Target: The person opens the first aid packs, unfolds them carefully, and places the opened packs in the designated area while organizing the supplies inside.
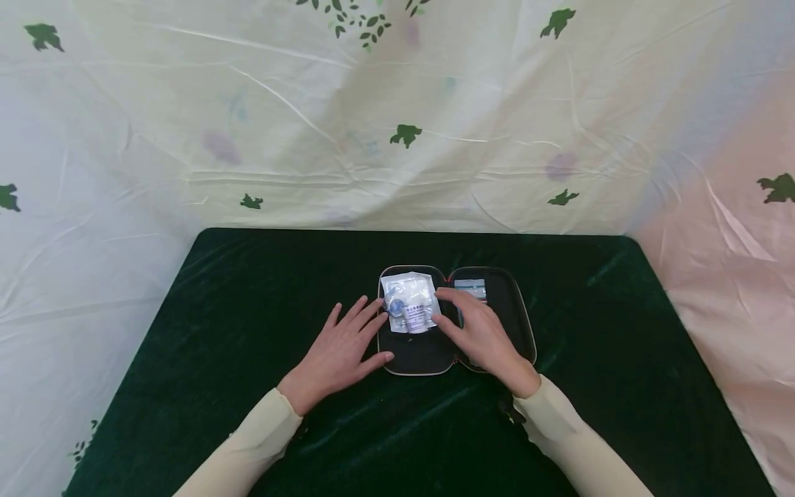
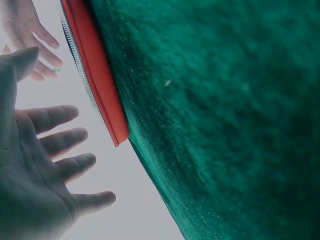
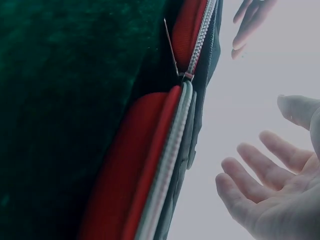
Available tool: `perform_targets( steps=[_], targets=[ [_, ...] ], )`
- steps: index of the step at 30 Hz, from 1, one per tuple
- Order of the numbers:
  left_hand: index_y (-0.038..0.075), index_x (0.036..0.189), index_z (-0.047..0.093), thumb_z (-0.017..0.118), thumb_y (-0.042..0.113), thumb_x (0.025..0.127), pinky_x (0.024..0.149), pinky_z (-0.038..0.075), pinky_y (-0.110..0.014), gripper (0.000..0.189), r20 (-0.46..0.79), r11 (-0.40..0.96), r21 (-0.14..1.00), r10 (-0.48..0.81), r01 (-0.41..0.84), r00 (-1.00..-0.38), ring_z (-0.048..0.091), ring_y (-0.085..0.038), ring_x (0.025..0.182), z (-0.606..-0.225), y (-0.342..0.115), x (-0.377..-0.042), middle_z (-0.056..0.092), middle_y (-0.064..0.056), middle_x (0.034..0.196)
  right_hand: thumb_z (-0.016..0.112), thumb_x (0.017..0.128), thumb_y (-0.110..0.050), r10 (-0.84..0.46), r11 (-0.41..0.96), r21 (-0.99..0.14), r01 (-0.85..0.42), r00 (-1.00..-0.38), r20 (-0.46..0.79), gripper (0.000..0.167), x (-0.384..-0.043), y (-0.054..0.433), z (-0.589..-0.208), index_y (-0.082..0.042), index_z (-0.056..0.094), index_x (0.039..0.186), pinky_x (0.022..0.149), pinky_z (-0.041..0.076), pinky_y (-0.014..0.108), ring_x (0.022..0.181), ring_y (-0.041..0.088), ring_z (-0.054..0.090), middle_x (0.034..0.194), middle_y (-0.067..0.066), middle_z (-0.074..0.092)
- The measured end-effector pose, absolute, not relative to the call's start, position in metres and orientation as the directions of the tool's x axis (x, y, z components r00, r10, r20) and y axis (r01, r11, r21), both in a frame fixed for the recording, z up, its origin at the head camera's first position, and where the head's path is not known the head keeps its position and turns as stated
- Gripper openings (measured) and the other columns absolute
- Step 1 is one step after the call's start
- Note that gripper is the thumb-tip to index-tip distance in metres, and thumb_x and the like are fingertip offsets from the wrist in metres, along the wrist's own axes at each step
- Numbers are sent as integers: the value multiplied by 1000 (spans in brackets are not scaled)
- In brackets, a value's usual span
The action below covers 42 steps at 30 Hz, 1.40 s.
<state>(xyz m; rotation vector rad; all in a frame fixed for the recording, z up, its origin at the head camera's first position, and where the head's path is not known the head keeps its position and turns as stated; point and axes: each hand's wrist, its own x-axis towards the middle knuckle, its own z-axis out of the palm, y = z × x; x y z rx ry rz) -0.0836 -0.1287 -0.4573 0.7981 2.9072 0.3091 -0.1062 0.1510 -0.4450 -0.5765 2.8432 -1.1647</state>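
A zippered case lies spread flat like a book, black inside; the right wrist view shows its red outer shell and silver zipper. In its left half is a clear plastic packet with blue and white contents and printed text. My left hand hovers at the case's left edge, fingers spread and straight, holding nothing. My right hand is above the middle and right half, fingertips close to the packet's right edge. Its fingers are loosely bent with nothing between them; head-view contact is unclear.
In the case's right half a bluish-grey flat item is partly hidden under my right hand. A dark green velvet cloth covers the table. Pale patterned curtains hang behind and at both sides.
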Motion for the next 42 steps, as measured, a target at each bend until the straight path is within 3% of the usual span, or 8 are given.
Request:
perform_targets(
  steps=[20, 27, 32, 42],
  targets=[
    [21, 153, 52, 48, 69, 100, 121, 18, -67, 72, -116, 830, 217, 544, 513, -831, 24, -31, 156, -459, -128, -83, 35, -4, 167, 73, 99, -27, -411, 694, -619, -368, -908, 79, 38, -135, 120, -456, -12, 68, 133, 105, 48, 54, 128, 31, 59, 139, 13, 61],
    [20, 152, 53, 46, 69, 100, 120, 19, -67, 72, -122, 832, 204, 544, 515, -830, 24, -32, 156, -460, -128, -84, 35, -5, 166, 76, 97, -25, -398, 704, -620, -347, -915, 60, 37, -136, 116, -458, -12, 69, 130, 89, 55, 44, 106, 23, 65, 131, 10, 63],
    [20, 152, 53, 46, 70, 100, 121, 19, -67, 72, -125, 834, 197, 543, 515, -830, 24, -32, 156, -460, -126, -83, 35, -5, 166, 76, 97, -22, -386, 686, -660, -308, -922, 28, 34, -137, 116, -456, -11, 70, 128, 84, 55, 40, 98, 21, 64, 126, 10, 61],
    [17, 146, 60, 52, 61, 103, 120, 24, -64, 62, -2, 784, 201, 600, 588, -800, 37, -30, 150, -460, -119, -83, 52, -8, 154, 72, 99, -16, -362, 656, -714, -245, -932, -12, 31, -138, 123, -451, -8, 69, 129, 86, 58, 40, 100, 24, 64, 128, 14, 55]
  ],
)
